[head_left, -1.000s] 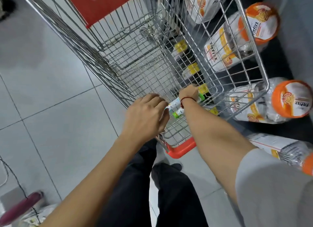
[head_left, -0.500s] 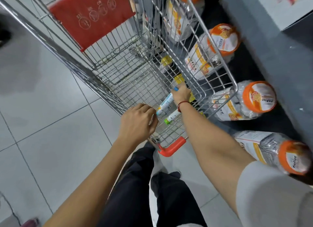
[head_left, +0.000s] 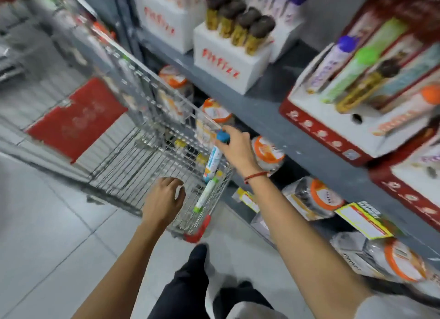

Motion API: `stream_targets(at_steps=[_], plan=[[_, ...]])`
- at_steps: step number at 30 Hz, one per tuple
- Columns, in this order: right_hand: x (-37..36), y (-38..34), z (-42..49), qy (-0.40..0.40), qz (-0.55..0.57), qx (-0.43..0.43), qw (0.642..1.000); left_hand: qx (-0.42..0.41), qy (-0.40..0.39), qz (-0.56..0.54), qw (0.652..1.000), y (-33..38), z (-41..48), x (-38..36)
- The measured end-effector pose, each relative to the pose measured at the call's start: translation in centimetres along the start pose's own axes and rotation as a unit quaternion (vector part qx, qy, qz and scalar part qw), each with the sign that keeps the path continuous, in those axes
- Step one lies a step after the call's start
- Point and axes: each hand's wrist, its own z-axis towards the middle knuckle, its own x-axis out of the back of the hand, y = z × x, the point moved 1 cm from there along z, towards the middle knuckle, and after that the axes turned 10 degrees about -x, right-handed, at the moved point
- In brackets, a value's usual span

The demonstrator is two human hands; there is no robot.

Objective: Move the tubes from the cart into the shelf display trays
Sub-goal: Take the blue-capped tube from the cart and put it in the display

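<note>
Right hand (head_left: 234, 147), centre of frame: fingers closed around the blue-capped end of a white tube (head_left: 212, 162), which hangs cap-up over the right rim of the wire cart (head_left: 133, 152). Left hand (head_left: 164, 199), lower centre: curled loosely at the cart's near edge; cannot tell whether it grips the wire. A green-capped tube (head_left: 205, 195) lies inside the cart's near corner. Upper right: red-and-white display tray (head_left: 333, 130) on the grey shelf (head_left: 273, 118), holding tubes leaning in slots. Frame motion-blurred.

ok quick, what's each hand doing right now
left hand: curled closed at the cart rim, holding no tube
right hand: closed on the blue-capped tube
</note>
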Motion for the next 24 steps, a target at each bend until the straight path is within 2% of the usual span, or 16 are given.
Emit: stream_targets(at_steps=[5,10,13,18,24], plan=[[8.1,0.2,-3.5,0.085,-0.020,0.045,0.995,-0.112,0.026,0.000,0.993,5.5,6.4,0.9],[15.0,1.5,-6.5,0.169,-0.035,0.030,0.985,-0.225,0.051,-0.020,0.973,12.2,11.4,0.6],[19.0,2.5,-8.5,0.205,-0.039,0.023,0.978,-0.290,0.035,-0.032,0.956,15.8,12.9,-0.2],[24.1,4.0,-10.8,0.219,-0.055,-0.002,0.974,-0.377,-0.032,-0.012,0.925,20.0,14.4,-2.4],[27.9,5.2,-11.7,0.167,-0.027,-0.035,0.985,-0.402,-0.061,0.028,0.913,20.8,14.4,-4.1]])
